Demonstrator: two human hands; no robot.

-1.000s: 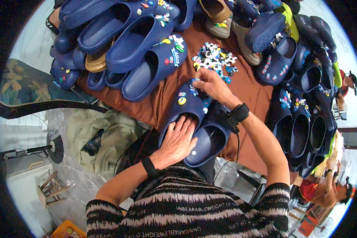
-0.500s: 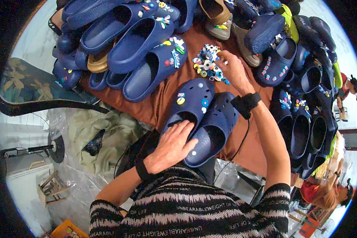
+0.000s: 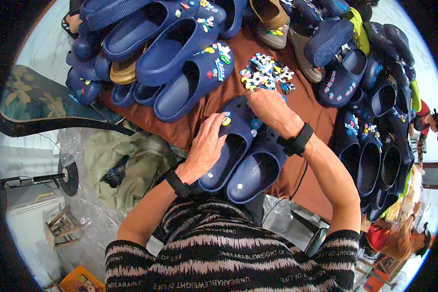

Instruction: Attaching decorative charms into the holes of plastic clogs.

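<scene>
Two navy clogs lie side by side before me, toes pointing away: the left clog point(image 3: 227, 166) and the right clog point(image 3: 261, 176). My left hand point(image 3: 204, 148) grips the left clog along its outer side, with the fingertips near a yellow charm on its upper. Over the toe of that clog, my right hand point(image 3: 276, 113) is closed in a pinch; whatever sits between its fingertips is hidden. Just beyond it, a pile of small black, white and coloured shoe charms point(image 3: 266, 73) is heaped on the brown cloth point(image 3: 309, 168).
Stacked navy clogs point(image 3: 168, 51) with charms fill the far left, and more clogs point(image 3: 343, 78) crowd the right side. A dark flowered board point(image 3: 39, 100) juts in at left, above a wooden stool point(image 3: 63, 226). Other people point(image 3: 399, 238) sit at far right.
My right hand has come from the charm pile back to the left clog's toe. My left hand has moved from inside the clog's opening to its outer side.
</scene>
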